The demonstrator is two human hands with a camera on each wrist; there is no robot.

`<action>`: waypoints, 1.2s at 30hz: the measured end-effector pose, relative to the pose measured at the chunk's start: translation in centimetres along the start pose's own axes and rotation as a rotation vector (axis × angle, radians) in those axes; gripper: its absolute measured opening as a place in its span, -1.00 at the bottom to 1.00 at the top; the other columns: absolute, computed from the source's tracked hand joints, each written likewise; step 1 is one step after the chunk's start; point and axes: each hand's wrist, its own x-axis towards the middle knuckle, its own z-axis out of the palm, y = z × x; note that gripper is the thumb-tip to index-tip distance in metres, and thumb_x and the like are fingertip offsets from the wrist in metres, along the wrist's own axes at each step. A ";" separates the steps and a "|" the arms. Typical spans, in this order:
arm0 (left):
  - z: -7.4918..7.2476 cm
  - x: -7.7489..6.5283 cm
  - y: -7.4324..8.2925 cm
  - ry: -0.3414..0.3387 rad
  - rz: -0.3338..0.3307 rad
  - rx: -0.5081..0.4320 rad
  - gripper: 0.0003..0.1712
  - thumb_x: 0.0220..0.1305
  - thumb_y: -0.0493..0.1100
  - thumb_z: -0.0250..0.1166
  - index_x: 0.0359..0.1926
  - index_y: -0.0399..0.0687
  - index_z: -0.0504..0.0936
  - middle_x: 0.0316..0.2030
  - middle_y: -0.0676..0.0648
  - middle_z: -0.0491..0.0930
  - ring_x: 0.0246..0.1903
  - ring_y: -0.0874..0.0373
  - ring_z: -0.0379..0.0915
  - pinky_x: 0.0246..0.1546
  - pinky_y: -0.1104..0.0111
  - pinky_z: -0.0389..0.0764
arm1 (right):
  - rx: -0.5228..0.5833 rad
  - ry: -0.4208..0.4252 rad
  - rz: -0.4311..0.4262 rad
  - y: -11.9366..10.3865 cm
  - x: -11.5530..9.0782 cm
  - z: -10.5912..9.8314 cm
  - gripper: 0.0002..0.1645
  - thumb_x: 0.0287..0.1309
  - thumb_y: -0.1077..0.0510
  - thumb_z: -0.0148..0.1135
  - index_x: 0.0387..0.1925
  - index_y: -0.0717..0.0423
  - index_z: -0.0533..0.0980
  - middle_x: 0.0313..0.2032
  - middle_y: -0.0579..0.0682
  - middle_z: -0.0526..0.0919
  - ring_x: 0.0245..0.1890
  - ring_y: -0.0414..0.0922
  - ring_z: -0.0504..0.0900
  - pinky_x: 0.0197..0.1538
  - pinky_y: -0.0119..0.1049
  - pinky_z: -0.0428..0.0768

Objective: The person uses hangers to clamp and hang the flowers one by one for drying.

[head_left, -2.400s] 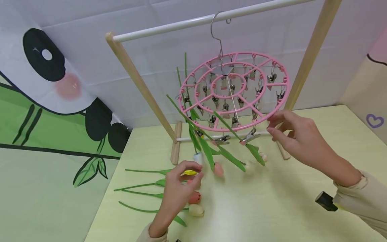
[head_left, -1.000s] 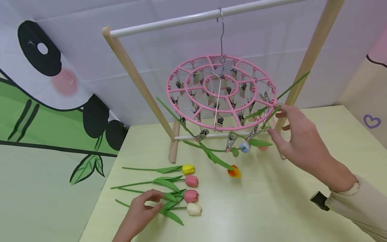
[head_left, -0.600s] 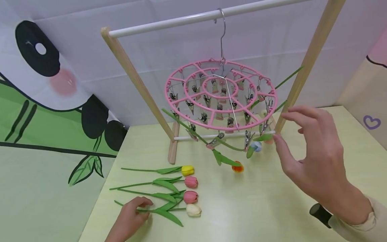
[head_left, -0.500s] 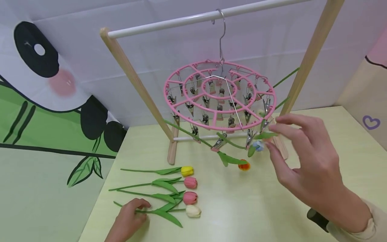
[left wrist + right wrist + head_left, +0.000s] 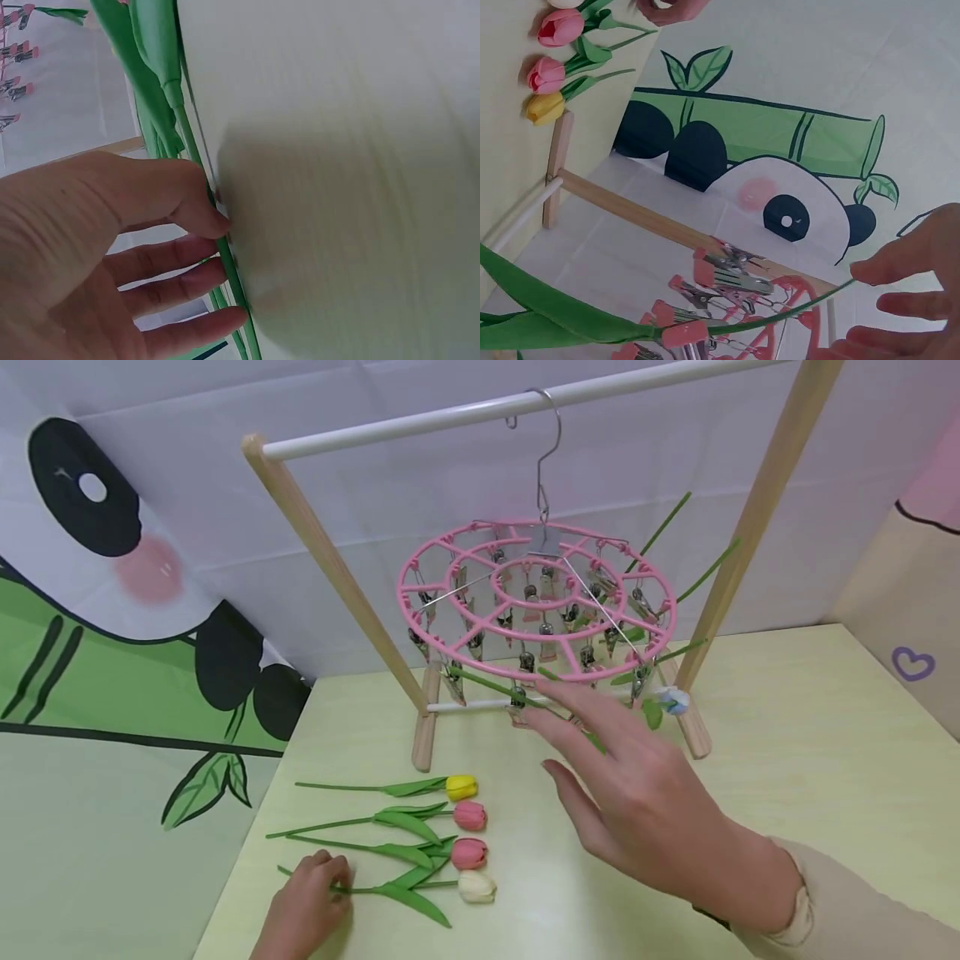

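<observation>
My left hand [image 5: 303,902] pinches the stem of the white tulip [image 5: 477,887], which lies nearest me on the table. In the left wrist view, thumb and fingers close round the green stem [image 5: 234,281]. My right hand [image 5: 637,793], fingers extended, is at the front edge of the round pink clip hanger [image 5: 401,597]. The right wrist view shows its thumb close to the tip of a clipped stem [image 5: 795,311]; whether they touch I cannot tell. A blue tulip [image 5: 675,700] hangs at the hanger's right. The right hand covers part of the front flowers.
A yellow tulip [image 5: 461,787] and two pink tulips [image 5: 469,816] lie beside the white one. The hanger hooks on a white bar [image 5: 420,422] between wooden posts [image 5: 337,568]. Several metal clips dangle below it. A panda print [image 5: 84,485] covers the left wall.
My left hand has gone down from near the rack to the white tulip's stem. My right hand left the hanger's right edge and moved left to its front. The hanger has turned.
</observation>
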 end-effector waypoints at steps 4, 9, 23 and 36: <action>0.0 0.2 0.0 0.010 0.032 0.032 -0.68 -0.35 -0.44 0.26 -0.62 0.06 0.39 -0.54 0.09 0.32 -0.45 0.14 0.25 -0.61 0.26 0.35 | -0.077 -0.017 0.073 -3.3 4.9 -3.3 -0.42 -0.11 0.39 0.30 0.07 0.30 0.46 0.10 0.22 0.49 0.00 0.13 0.54 -0.19 0.02 0.62; -0.2 0.4 -0.1 -0.017 0.037 0.042 -0.67 -0.36 -0.42 0.30 -0.62 0.06 0.39 -0.55 0.10 0.31 -0.47 0.16 0.22 -0.60 0.28 0.32 | -0.161 -0.051 0.137 -2.5 4.3 -3.1 -0.34 -0.10 0.35 0.29 0.15 0.28 0.41 0.19 0.22 0.42 0.07 0.16 0.49 -0.33 -0.02 0.63; -2.0 0.0 0.3 0.111 0.129 0.009 -0.64 -0.30 -0.42 0.32 -0.64 0.17 0.43 -0.53 0.20 0.36 -0.47 0.26 0.30 -0.54 0.34 0.39 | -0.204 -0.058 0.181 -0.6 3.5 -3.9 -0.30 -0.11 0.33 0.35 0.17 0.24 0.40 0.04 0.22 0.49 0.04 0.13 0.51 -0.57 -0.20 0.53; -3.7 -0.6 1.5 0.274 0.237 0.010 -0.56 -0.33 -0.44 0.34 -0.61 0.27 0.47 -0.41 0.23 0.44 -0.47 0.30 0.34 -0.57 0.41 0.42 | -0.167 -0.032 0.202 0.9 2.8 -4.9 -0.27 -0.17 0.36 0.35 0.16 0.33 0.38 0.07 0.27 0.45 0.05 0.17 0.47 -0.58 -0.13 0.55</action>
